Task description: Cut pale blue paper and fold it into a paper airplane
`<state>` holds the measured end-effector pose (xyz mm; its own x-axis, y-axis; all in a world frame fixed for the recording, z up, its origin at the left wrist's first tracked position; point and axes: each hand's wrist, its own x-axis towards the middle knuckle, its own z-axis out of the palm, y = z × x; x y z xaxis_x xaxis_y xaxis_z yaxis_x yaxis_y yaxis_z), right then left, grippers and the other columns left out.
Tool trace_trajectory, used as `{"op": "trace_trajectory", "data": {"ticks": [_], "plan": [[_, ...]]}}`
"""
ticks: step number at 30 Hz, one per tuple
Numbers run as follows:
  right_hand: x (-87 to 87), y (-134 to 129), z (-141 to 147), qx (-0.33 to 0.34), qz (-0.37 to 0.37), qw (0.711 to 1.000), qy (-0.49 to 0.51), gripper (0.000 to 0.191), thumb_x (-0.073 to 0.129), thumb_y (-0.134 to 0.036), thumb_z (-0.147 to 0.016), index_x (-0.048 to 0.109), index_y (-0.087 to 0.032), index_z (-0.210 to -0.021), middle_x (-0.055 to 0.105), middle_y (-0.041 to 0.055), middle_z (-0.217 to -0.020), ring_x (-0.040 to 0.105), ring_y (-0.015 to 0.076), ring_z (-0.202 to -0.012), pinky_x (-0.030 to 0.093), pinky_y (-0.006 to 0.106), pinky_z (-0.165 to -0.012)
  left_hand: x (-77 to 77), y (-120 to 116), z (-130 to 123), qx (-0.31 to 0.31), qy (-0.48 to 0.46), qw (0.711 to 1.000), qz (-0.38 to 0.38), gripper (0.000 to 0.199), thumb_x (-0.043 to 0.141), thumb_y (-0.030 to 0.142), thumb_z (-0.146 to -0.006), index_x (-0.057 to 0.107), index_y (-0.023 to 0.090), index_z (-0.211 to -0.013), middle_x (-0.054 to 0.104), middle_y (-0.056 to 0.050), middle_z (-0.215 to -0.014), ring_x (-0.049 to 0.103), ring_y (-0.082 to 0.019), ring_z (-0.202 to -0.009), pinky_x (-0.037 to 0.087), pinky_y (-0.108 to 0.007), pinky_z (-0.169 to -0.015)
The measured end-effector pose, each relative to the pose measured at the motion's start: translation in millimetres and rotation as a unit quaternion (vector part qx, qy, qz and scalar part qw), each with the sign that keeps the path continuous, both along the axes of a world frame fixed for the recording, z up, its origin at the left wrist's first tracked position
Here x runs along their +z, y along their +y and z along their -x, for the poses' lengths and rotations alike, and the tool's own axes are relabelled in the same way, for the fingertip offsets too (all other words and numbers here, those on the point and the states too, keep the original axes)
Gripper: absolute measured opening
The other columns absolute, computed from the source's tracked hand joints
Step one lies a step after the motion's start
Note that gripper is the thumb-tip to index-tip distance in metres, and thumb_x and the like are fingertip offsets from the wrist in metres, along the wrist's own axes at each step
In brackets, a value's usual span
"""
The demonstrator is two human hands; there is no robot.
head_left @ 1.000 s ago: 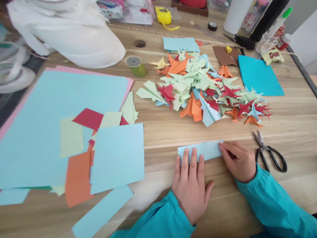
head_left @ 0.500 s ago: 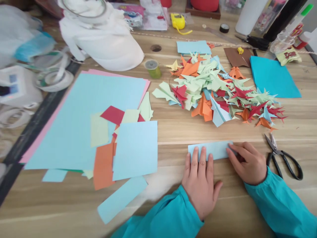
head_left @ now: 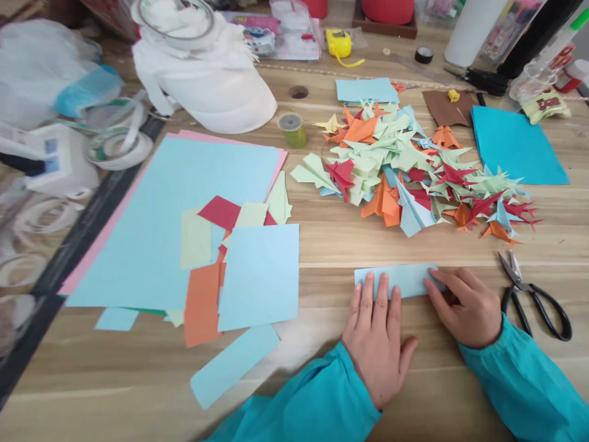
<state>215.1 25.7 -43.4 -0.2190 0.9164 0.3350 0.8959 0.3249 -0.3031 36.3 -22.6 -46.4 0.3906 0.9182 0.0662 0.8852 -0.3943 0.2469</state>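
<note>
The paper strip (head_left: 413, 281) looks smooth and matt, the tabletop (head_left: 138, 380) grained wood, the scissor blades (head_left: 508, 269) metal.

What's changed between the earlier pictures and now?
Only the view moved: it swung left, so things sit further right. Nothing was taken or let go. The left hand stays on the blue strip, the right hand at its right end; the scissors lie as before.

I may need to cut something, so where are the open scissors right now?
In the head view, the open scissors lie toward the right edge on the wooden table, just right of the right hand and below the pile of folded paper pieces.
</note>
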Motion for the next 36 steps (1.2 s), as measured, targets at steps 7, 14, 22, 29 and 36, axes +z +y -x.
{"op": "trace_trajectory", "data": {"ticks": [7,14,22,29,36], "plan": [[0.4,-0.2,0.8,-0.005,-0.002,1.000,-0.004,0.023,0.059,-0.029,-0.076,0.067,-0.016,-0.092,0.058,0.0023,-0.065,0.050,0.0092,-0.051,0.042,0.022,-0.050,1.6,0.9,0.8,-0.002,0.000,1.000,0.001,0.066,0.045,0.043,-0.079,0.031,0.007,-0.133,0.025,-0.018,-0.142,0.016,-0.037,-0.131,0.022,-0.052,-0.103],[0.7,-0.5,1.0,-0.010,0.007,1.000,-0.002,0.023,0.058,-0.030,-0.076,0.067,-0.015,-0.093,0.056,0.0020,-0.063,0.050,0.0094,-0.051,0.042,0.022,-0.050,1.9,1.7,1.3,-0.002,0.006,1.000,0.000,0.066,0.046,0.044,-0.078,0.034,0.008,-0.132,0.026,-0.017,-0.142,0.016,-0.036,-0.132,0.023,-0.050,-0.103],[2.1,-1.3,4.2,-0.022,0.023,0.999,0.002,0.025,0.055,-0.031,-0.079,0.065,-0.015,-0.095,0.057,0.0028,-0.064,0.051,0.0099,-0.052,0.042,0.022,-0.051,0.4,3.2,0.5,0.001,0.007,1.000,-0.012,0.065,0.045,0.047,-0.078,0.038,0.008,-0.130,0.028,-0.018,-0.141,0.017,-0.036,-0.131,0.024,-0.051,-0.102],[2.5,-2.4,5.3,-0.031,0.027,0.999,0.010,0.026,0.055,-0.031,-0.079,0.065,-0.014,-0.097,0.056,0.0028,-0.064,0.050,0.0102,-0.052,0.043,0.022,-0.051,0.4,5.6,1.9,-0.006,0.008,1.000,-0.022,0.063,0.046,0.047,-0.077,0.041,0.011,-0.129,0.034,-0.017,-0.138,0.022,-0.036,-0.129,0.025,-0.050,-0.102],[4.9,-5.0,7.6,-0.037,0.039,0.998,0.031,0.025,0.053,-0.030,-0.080,0.064,-0.016,-0.097,0.057,0.0034,-0.066,0.052,0.0106,-0.054,0.043,0.023,-0.051,-1.5,4.8,0.8,0.005,0.004,1.000,-0.021,0.066,0.050,0.047,-0.075,0.039,0.013,-0.131,0.035,-0.017,-0.138,0.022,-0.036,-0.129,0.024,-0.049,-0.103]]}}
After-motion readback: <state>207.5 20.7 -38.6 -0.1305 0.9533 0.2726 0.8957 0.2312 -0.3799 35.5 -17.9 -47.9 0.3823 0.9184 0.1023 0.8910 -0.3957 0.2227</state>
